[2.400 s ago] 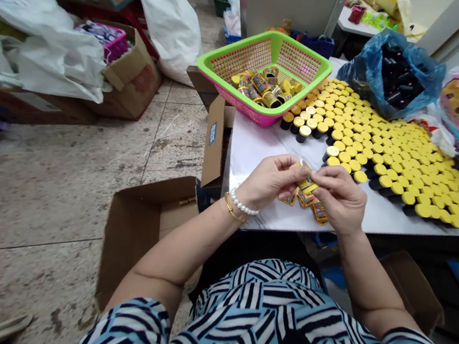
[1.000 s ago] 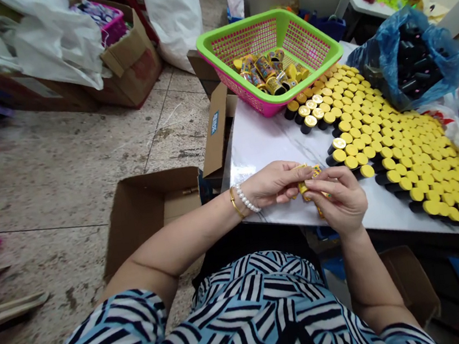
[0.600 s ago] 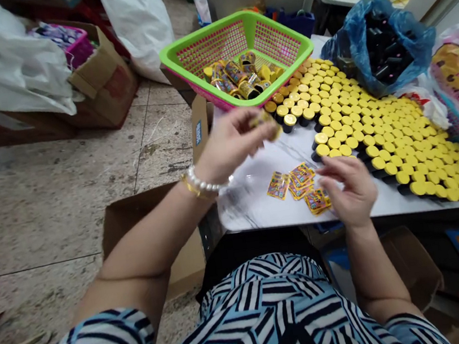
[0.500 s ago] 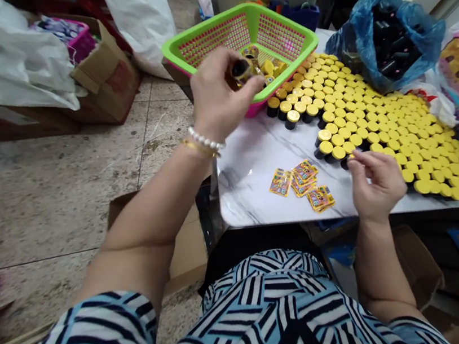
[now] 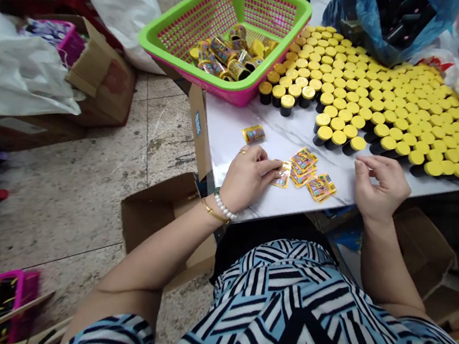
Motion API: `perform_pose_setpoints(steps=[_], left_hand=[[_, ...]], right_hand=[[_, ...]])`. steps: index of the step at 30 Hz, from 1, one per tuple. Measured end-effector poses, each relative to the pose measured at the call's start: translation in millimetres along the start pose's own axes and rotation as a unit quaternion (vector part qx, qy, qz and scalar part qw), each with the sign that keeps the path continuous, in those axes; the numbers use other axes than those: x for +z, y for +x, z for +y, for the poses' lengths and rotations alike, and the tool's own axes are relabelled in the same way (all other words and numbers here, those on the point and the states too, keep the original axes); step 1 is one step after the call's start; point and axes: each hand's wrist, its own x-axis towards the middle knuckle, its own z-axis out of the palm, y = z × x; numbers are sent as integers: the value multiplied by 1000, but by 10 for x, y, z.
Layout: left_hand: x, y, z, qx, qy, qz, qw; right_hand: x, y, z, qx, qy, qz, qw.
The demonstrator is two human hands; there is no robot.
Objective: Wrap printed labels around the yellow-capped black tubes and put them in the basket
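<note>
My left hand is at the front of the table, its fingers closed together on the edge of a small yellow printed label lying flat. Beside it are more labels in loose stacks. A label-wrapped cylinder lies on its side just beyond this hand. My right hand hovers at the table's front edge, thumb and fingers pinched; whatever may be between them is too small to make out. Close to its fingertips, a black container with a yellow lid leans apart from the others.
Many yellow-lidded black containers cover the table's right side. At the back left stands a green and pink basket holding wrapped containers. A blue plastic bag of black containers sits at the back right. An open cardboard box is below the table's left side.
My left hand has moved from the basket down to the labels, letting go of the wrapped containers it held there. A wrapped cylinder now lies on the table. My right hand remains pinched nearby.
</note>
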Motion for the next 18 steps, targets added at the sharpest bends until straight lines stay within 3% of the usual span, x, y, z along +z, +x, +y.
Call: perform_pose_setpoints(steps=[6, 12, 18], left_hand=[[42, 78, 10, -16, -29, 18, 999], [-13, 26, 31, -21, -108, 144, 983], [-107, -2, 223, 9, -86, 189, 978]], right_hand=[[-54, -60, -414, -24, 67, 21, 997], [-83, -110, -738, 1, 157, -63, 986], [-6, -29, -884, 34, 196, -137, 970]])
